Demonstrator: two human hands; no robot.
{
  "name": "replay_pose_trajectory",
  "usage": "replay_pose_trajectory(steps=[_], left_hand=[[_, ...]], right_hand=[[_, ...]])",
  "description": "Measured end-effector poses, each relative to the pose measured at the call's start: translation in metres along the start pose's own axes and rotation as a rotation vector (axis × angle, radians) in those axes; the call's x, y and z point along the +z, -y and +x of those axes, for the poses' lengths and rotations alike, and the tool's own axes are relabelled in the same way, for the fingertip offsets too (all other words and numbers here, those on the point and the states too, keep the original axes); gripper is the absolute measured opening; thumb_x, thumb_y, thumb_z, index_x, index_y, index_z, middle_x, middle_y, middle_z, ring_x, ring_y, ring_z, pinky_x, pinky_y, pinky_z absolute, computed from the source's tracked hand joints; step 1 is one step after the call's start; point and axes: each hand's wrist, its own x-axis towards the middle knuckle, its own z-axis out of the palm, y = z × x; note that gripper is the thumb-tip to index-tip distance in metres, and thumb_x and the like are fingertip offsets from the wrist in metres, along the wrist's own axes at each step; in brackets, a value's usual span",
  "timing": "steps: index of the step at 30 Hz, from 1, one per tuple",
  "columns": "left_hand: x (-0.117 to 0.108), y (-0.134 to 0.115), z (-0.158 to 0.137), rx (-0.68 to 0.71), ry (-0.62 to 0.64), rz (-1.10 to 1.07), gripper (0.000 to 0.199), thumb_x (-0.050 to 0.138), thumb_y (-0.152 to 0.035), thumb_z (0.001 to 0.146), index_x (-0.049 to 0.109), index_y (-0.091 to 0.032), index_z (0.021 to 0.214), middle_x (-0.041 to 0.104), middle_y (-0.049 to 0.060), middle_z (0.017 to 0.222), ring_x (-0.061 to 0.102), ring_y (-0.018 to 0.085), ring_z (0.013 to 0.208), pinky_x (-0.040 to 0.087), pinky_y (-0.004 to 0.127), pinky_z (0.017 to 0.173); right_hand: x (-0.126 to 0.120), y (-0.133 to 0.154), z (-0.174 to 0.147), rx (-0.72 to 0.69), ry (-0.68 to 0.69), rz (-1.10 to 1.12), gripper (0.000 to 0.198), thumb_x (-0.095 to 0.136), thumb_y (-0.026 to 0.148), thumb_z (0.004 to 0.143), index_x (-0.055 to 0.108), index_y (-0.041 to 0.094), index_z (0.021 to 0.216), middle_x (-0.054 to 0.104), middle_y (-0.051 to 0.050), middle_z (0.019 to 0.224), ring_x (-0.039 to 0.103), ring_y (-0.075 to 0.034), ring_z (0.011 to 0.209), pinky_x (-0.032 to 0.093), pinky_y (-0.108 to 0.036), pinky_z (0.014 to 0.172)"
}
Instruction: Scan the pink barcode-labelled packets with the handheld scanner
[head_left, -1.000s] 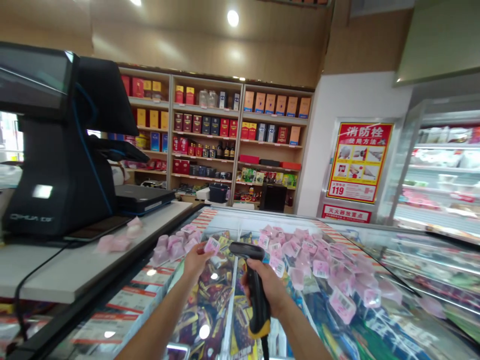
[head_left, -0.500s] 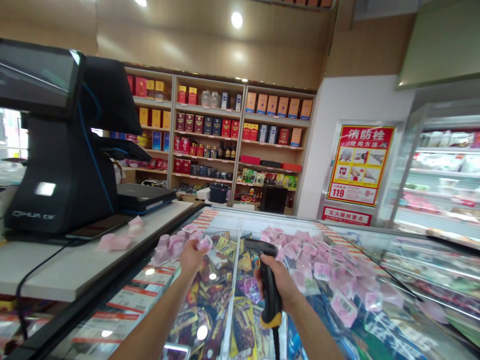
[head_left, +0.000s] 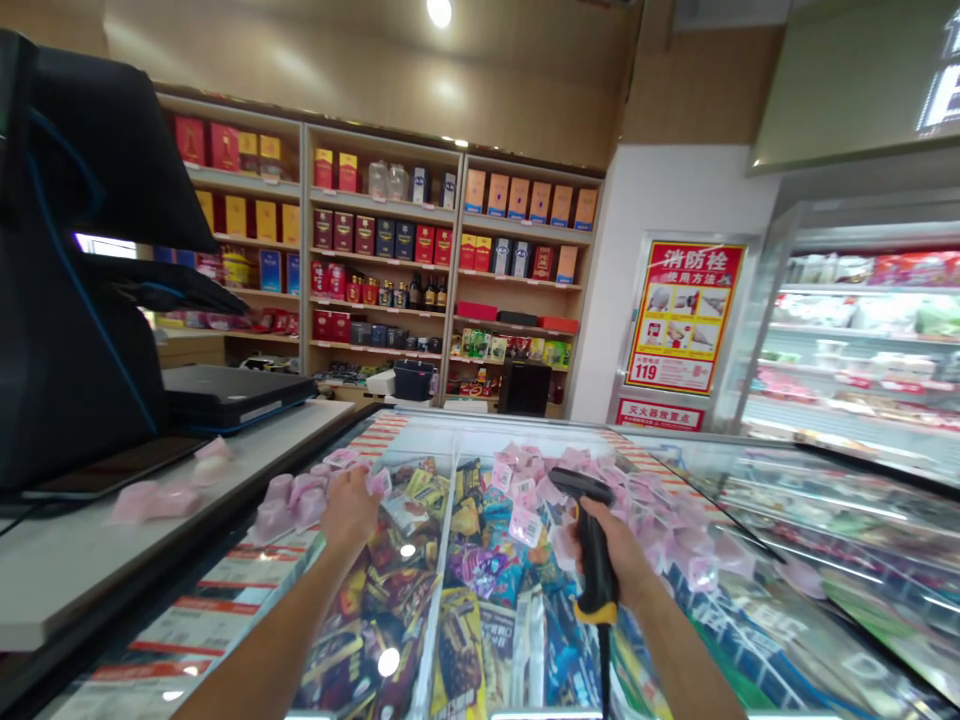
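My right hand [head_left: 616,545] is wrapped round the grip of a black and yellow barcode scanner [head_left: 597,565], its head pointing left and its cable hanging down. The scanner is above a freezer's glass lid, over a heap of pink cup-shaped packs [head_left: 525,525], several with white barcode labels. To the left, my left hand [head_left: 349,512] has its fingers closed on a small pink pack [head_left: 381,484] with a label. Beside that hand lies another group of pink packs [head_left: 289,505]. The fingertips of my left hand are partly hidden.
Beneath the glass of the chest freezer [head_left: 450,430] lie colourful ice cream packets [head_left: 465,640]. A white counter [head_left: 82,565] on the left bears a black till [head_left: 82,250] and more pink packs [head_left: 154,500]. Shelves of boxed goods [head_left: 382,240] stand behind; a lit chiller [head_left: 862,330] is at right.
My view has turned a little to the right. The scanner in my right hand has moved right across the pink packs. My left hand stays by the left group with its pack.
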Motion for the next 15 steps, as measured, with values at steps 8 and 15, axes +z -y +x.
replay_pose_trajectory(steps=[8,15], left_hand=[[0.024,-0.071,-0.029,0.267,0.141,-0.152,0.033,0.046,-0.026,0.075,0.045,-0.016,0.106,0.045,0.007,0.113,0.042,0.021,0.103,0.035,0.043,0.084],[0.063,-0.130,-0.069,0.377,0.503,-0.319,0.028,0.046,-0.029,0.076,0.050,-0.015,0.100,0.055,0.005,0.100,0.054,0.015,0.084,0.045,0.036,0.072]], right_hand=[[-0.021,0.000,0.003,-0.017,-0.101,0.013,0.026,0.054,0.041,0.064,0.049,0.016,0.073,0.054,0.002,0.049,0.046,-0.008,0.035,0.038,-0.020,0.032],[-0.019,-0.001,0.000,0.008,-0.146,0.000,0.025,0.053,0.040,0.065,0.047,0.017,0.071,0.051,0.003,0.045,0.045,-0.008,0.034,0.037,-0.020,0.031]])
